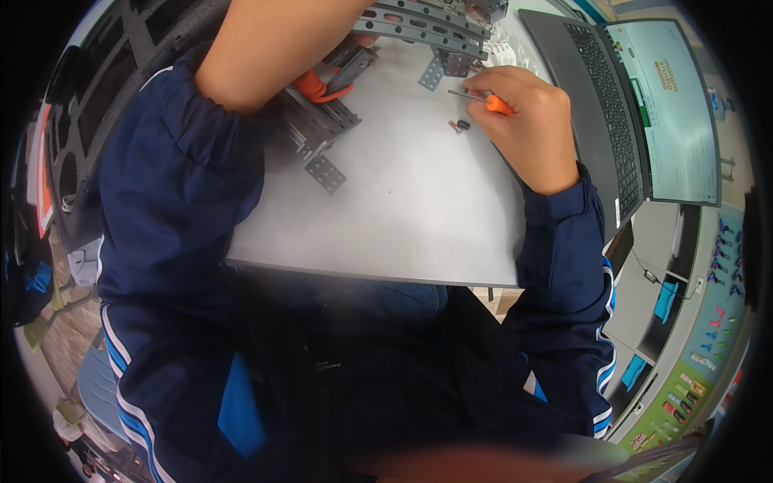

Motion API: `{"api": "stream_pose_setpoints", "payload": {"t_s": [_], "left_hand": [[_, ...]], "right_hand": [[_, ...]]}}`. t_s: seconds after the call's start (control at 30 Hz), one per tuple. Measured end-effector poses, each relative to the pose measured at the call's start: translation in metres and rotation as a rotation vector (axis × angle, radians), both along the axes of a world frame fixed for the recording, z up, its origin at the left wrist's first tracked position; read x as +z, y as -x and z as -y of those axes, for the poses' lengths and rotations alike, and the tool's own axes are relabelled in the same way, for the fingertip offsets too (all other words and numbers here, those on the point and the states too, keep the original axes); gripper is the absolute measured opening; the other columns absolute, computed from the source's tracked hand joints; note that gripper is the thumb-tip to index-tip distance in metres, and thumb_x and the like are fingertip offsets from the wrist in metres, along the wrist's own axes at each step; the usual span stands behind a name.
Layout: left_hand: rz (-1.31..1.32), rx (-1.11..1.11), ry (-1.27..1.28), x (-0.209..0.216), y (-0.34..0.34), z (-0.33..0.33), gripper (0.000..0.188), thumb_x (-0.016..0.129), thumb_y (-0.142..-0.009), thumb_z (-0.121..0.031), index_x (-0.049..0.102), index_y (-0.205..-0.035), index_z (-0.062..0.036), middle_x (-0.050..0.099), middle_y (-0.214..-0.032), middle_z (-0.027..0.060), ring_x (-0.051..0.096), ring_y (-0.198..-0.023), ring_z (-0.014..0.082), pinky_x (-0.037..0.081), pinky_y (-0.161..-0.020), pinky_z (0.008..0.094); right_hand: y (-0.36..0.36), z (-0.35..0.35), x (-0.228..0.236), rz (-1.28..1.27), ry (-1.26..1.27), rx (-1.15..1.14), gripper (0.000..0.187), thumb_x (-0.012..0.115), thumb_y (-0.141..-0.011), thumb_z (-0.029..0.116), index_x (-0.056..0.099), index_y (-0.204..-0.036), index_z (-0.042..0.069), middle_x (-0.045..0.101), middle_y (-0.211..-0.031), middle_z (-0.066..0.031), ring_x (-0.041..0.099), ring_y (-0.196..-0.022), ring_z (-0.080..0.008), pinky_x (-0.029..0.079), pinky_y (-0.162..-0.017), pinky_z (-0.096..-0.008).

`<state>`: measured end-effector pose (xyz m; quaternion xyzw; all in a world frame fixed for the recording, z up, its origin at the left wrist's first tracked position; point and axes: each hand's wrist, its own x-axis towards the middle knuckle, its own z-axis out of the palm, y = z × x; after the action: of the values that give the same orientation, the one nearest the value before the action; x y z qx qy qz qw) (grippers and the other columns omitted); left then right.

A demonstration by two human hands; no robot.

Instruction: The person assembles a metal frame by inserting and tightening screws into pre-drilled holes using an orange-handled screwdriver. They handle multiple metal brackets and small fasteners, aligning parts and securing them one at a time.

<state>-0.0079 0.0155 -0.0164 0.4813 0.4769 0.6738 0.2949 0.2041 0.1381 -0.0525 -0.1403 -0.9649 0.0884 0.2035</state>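
In my right hand (527, 109) is a small screwdriver (500, 105) with an orange handle, its thin shaft pointing left. The thumb and fingertips of that hand reach toward small parts by a perforated metal bracket (432, 72). The bracket hangs below a long curved grey metal beam (419, 28) with slots and holes. My left forearm crosses the upper left; most of that hand is cut off by the top edge. A bit of finger (366, 39) shows under the beam. Below the right fingertips lie a few small dark and red pieces (459, 126).
An open laptop (600, 105) stands at the right edge of the white table (386, 217). Grey metal channels (314, 121) with an orange loop (318, 87) and a perforated plate (326, 174) lie at left. A foam-lined case (93, 121) sits far left; clear plastic bags (511, 48) lie behind my right hand.
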Motion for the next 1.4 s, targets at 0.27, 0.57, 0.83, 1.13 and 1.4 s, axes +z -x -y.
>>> {"api": "stream_pose_setpoints", "payload": {"t_s": [0.27,0.57,0.83,1.13,1.4], "left_hand": [[0.019,-0.022,0.007,0.0032,-0.0016,0.0075,0.025,0.070,-0.099,-0.011,0.062,-0.118,0.0038,0.070,-0.096,0.0033,0.061,-0.077,0.0040,0.050,-0.067,0.0185],[0.035,0.029,0.066,0.0043,-0.0041,0.0058,0.024,0.070,-0.098,-0.010,0.061,-0.116,0.0037,0.069,-0.092,0.0021,0.061,-0.075,0.0038,0.049,-0.065,0.0184],[0.015,0.026,0.064,0.0044,-0.0036,0.0060,0.025,0.070,-0.098,-0.011,0.061,-0.115,0.0041,0.069,-0.093,0.0025,0.061,-0.077,0.0042,0.050,-0.066,0.0186],[0.008,-0.006,0.006,0.0023,-0.0014,0.0074,0.024,0.071,-0.098,-0.011,0.062,-0.115,0.0046,0.069,-0.093,0.0024,0.061,-0.077,0.0042,0.050,-0.066,0.0187],[0.013,0.076,0.142,0.0086,-0.0063,0.0051,0.026,0.071,-0.098,-0.011,0.061,-0.117,0.0052,0.070,-0.094,0.0033,0.062,-0.077,0.0043,0.051,-0.067,0.0186]], "right_hand": [[-0.0010,0.0016,0.0023,-0.032,0.026,-0.023,0.026,0.076,-0.076,0.001,0.079,-0.101,0.005,0.077,-0.096,-0.0143,0.075,-0.083,-0.0268,0.059,-0.075,-0.0307],[-0.0024,-0.0011,0.0026,-0.003,0.005,-0.040,0.023,0.076,-0.076,0.001,0.080,-0.099,0.005,0.077,-0.092,-0.0147,0.076,-0.080,-0.0272,0.059,-0.072,-0.0303],[-0.0026,-0.0021,0.0021,-0.015,-0.008,-0.048,0.022,0.075,-0.077,0.001,0.080,-0.098,0.005,0.077,-0.091,-0.0146,0.076,-0.079,-0.0278,0.059,-0.072,-0.0303],[-0.0008,-0.0060,0.0023,0.008,0.101,0.014,0.027,0.072,-0.078,-0.002,0.078,-0.104,0.003,0.073,-0.096,-0.0109,0.072,-0.084,-0.0272,0.056,-0.077,-0.0318],[-0.0029,-0.0058,0.0043,0.012,0.094,0.023,0.024,0.068,-0.081,-0.004,0.072,-0.105,0.001,0.070,-0.103,-0.0111,0.069,-0.089,-0.0309,0.055,-0.081,-0.0338]]}}
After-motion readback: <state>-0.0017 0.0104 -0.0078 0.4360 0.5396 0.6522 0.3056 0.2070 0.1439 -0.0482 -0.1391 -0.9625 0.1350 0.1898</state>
